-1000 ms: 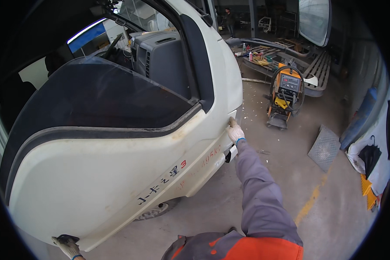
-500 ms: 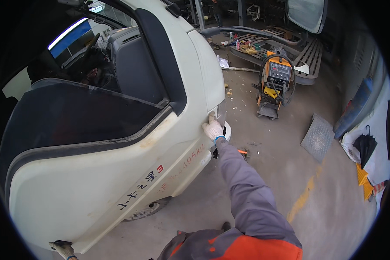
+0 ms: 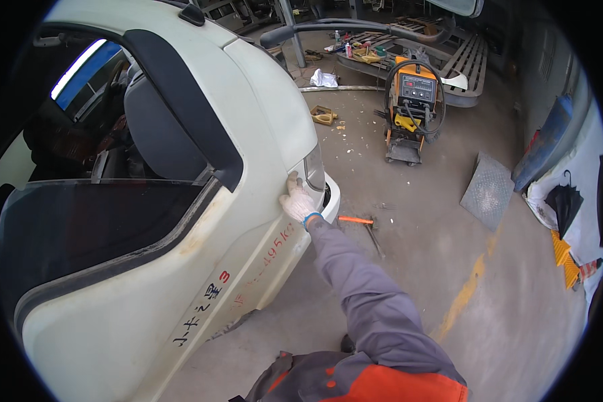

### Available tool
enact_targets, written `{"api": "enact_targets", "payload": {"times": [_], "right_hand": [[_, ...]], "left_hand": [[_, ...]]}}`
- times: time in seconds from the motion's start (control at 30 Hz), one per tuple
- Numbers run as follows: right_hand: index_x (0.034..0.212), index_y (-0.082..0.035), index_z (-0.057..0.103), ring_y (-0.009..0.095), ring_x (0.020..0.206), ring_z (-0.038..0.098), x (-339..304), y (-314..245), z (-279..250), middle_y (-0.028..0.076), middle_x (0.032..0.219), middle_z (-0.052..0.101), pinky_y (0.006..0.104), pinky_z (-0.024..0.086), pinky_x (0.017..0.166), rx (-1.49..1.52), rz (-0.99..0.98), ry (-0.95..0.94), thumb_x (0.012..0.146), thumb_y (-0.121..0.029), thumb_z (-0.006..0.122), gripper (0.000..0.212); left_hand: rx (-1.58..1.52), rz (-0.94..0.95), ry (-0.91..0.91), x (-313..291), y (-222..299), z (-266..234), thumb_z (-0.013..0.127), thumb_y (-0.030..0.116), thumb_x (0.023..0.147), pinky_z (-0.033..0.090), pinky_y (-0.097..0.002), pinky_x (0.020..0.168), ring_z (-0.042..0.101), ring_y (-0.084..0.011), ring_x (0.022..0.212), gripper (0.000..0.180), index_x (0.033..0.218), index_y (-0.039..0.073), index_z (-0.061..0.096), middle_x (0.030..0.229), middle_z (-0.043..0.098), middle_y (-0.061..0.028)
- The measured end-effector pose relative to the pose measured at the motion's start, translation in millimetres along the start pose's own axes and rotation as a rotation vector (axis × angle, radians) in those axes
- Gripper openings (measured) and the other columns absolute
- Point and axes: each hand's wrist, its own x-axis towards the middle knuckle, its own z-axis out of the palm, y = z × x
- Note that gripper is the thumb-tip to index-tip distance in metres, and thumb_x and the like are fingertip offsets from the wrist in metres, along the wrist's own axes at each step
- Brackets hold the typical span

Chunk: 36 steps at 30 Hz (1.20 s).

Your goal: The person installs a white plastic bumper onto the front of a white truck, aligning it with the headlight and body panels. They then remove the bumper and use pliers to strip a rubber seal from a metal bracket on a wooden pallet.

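My right hand [image 3: 299, 204], in a white knitted glove with a blue cuff, rests against the front corner of a pale cream truck cab [image 3: 261, 120]. Its fingers are stretched out over the panel just beside the headlamp [image 3: 314, 166], and no object shows in it. Below the hand, the white bumper [image 3: 333, 196] curves outward. On the left is the cab door [image 3: 94, 315], with its dark window glass [image 3: 94, 234] partly raised; a grey seat [image 3: 159, 127] shows inside. My left hand is out of view.
An orange-handled hammer [image 3: 356, 219] lies on the floor by the bumper. Ahead stands an orange welding machine [image 3: 419, 90] with a looped cable, before a slatted metal frame [image 3: 467, 70] bearing tools. A metal plate [image 3: 487, 194] and a black umbrella [image 3: 565, 204] are at right.
The view has shifted, so the cab and my right hand appear farther left. My left hand, earlier at the door handle at lower left, has left the view. More of the hammer shows.
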Motion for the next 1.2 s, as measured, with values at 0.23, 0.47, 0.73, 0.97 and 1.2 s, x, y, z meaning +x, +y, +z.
{"api": "enact_targets", "payload": {"times": [0.23, 0.47, 0.73, 0.97, 1.2], "right_hand": [[0.162, -0.004, 0.032, 0.048, 0.13, 0.057, 19.1, 23.9, -27.0, 0.031, 0.143, 0.058, 0.0463, 0.047, 0.11, 0.079, -0.132, -0.171, 0.092, -0.028, 0.058, 0.078], [0.145, -0.006, 0.056, 0.041, 0.107, 0.067, 26.6, 16.6, -42.4, 0.026, 0.115, 0.068, 0.0438, 0.052, 0.09, 0.077, -0.291, -0.172, 0.096, -0.022, 0.055, 0.052], [0.153, 0.003, 0.052, 0.032, 0.148, 0.05, 40.8, -11.4, -35.8, 0.024, 0.155, 0.056, 0.0346, 0.037, 0.121, 0.189, -0.088, -0.244, 0.094, -0.023, 0.058, 0.064], [0.151, -0.005, 0.057, 0.034, 0.142, 0.055, 54.1, -1.0, -7.9, 0.02, 0.15, 0.061, 0.0355, 0.04, 0.118, 0.2, -0.112, -0.117, 0.094, -0.028, 0.056, 0.062], [0.149, -0.004, 0.059, 0.037, 0.136, 0.059, 44.3, -2.9, -3.5, 0.023, 0.143, 0.065, 0.0384, 0.044, 0.115, 0.238, -0.1, -0.03, 0.094, -0.029, 0.056, 0.06]], "left_hand": [[0.017, 0.026, 0.049, -12.5, 9.2, -3.5, 0.052, 0.052, 0.105, 0.046, -0.0378, 0.094, 0.055, -0.023, 0.101, 0.048, 0.113, 0.005, 0.06, 0.113, 0.058, -0.0079], [-0.003, 0.045, 0.11, 3.5, 17.7, -46.2, 0.05, 0.051, 0.105, 0.046, -0.0399, 0.098, 0.055, -0.0256, 0.106, 0.05, 0.118, 0.003, 0.06, 0.12, 0.058, -0.0099], [0.025, 0.053, 0.218, 14.1, 21.1, -88.8, 0.048, 0.049, 0.105, 0.046, -0.0424, 0.102, 0.056, -0.0286, 0.112, 0.052, 0.123, 0.002, 0.06, 0.127, 0.059, -0.0122], [0.035, 0.062, 0.264, 16.7, 21.1, -94.8, 0.046, 0.048, 0.105, 0.046, -0.0445, 0.106, 0.057, -0.0312, 0.116, 0.055, 0.128, 0.0, 0.061, 0.134, 0.059, -0.0143], [0.041, 0.049, 0.289, 14.7, 12.8, -96.8, 0.044, 0.046, 0.105, 0.046, -0.0466, 0.11, 0.058, -0.0338, 0.121, 0.058, 0.132, -0.002, 0.061, 0.14, 0.06, -0.0163]]}}
